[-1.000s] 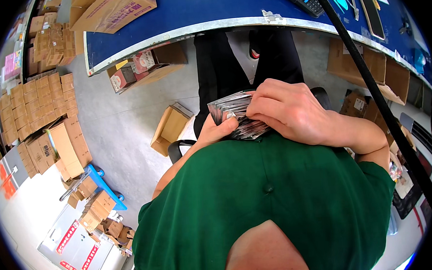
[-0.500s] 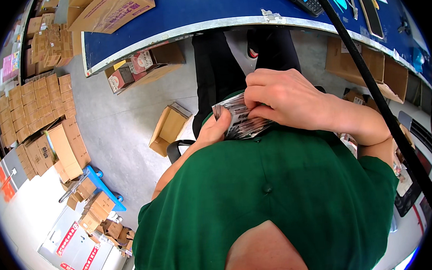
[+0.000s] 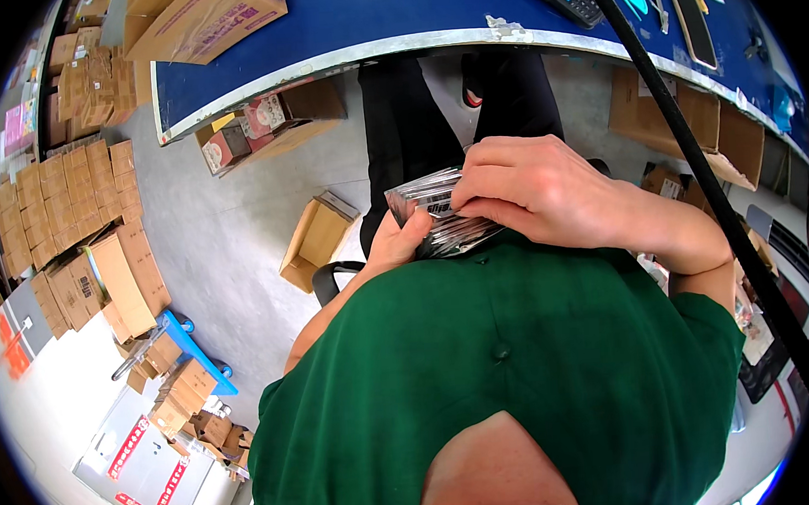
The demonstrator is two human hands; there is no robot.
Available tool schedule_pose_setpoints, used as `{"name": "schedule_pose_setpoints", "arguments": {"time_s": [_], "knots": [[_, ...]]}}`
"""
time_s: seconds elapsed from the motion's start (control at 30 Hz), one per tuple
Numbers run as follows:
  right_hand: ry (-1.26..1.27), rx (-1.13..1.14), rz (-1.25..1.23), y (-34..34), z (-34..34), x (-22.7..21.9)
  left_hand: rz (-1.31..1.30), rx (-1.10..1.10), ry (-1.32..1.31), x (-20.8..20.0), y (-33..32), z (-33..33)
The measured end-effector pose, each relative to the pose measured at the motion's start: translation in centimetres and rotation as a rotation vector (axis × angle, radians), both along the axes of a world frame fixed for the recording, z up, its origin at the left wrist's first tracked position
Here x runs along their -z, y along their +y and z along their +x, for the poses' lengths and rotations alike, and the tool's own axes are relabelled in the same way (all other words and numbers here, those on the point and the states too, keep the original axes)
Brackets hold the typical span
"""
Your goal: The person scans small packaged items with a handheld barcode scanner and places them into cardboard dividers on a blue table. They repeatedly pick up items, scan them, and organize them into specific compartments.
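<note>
At nine o'clock from the stack, grey floor (image 3: 229, 225) stretches past a small open carton (image 3: 320, 242) toward the left hand (image 3: 397, 241), its fingers curled round the left end of a stack of thin silvery packets (image 3: 440, 205), thumb on top. The stack is held above the lap, well apart from the blue table (image 3: 365, 17), whose pale edge crosses at twelve o'clock. At three o'clock, the right hand (image 3: 538, 191) bends its fingers onto the packets, though whether they pinch any is hidden.

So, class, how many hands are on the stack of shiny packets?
2: the left hand holds the packets from the left; the right hand reaches over them from the right.
</note>
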State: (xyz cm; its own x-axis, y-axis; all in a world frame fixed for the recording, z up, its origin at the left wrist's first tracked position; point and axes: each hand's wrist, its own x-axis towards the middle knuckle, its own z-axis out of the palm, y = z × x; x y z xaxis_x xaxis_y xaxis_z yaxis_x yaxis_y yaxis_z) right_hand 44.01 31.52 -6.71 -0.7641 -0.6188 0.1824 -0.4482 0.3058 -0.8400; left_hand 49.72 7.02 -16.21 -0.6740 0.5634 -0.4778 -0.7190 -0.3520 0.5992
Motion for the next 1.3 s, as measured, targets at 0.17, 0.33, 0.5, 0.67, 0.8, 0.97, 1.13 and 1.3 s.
{"name": "schedule_pose_setpoints", "arguments": {"time_s": [0.17, 0.33, 0.5, 0.67, 0.8, 0.97, 1.13, 1.3], "knots": [[0.008, -0.011, 0.014, 0.1, -0.1, 0.6, 0.09, 0.115, 0.081, -0.3, 0.2, -0.6], [-0.059, -0.052, 0.008, 0.4, -0.3, 0.9, 0.032, 0.105, 0.035, -0.9, 0.3, -0.6], [-0.055, -0.058, 0.001, 0.7, -0.3, 1.3, -0.015, 0.111, 0.017, -1.2, 0.3, -0.7], [0.115, 0.073, 0.095, -0.2, 0.7, 1.1, -0.074, 0.131, 0.084, -0.9, 0.4, -0.7], [0.107, 0.106, -0.009, -0.1, 0.8, 1.0, -0.055, 0.08, 0.063, -0.6, 0.5, -0.8], [0.105, 0.02, -0.066, 0.5, 0.5, 1.0, 0.007, 0.065, 0.016, -0.7, 0.5, -0.7], [0.034, 0.005, -0.073, 0.5, 0.3, 1.3, 0.057, 0.077, 0.033, -1.3, 0.7, -0.9], [0.014, 0.027, -0.021, 0.4, 0.3, 0.7, 0.067, 0.135, 0.046, -0.1, 0.1, -0.9]]}}
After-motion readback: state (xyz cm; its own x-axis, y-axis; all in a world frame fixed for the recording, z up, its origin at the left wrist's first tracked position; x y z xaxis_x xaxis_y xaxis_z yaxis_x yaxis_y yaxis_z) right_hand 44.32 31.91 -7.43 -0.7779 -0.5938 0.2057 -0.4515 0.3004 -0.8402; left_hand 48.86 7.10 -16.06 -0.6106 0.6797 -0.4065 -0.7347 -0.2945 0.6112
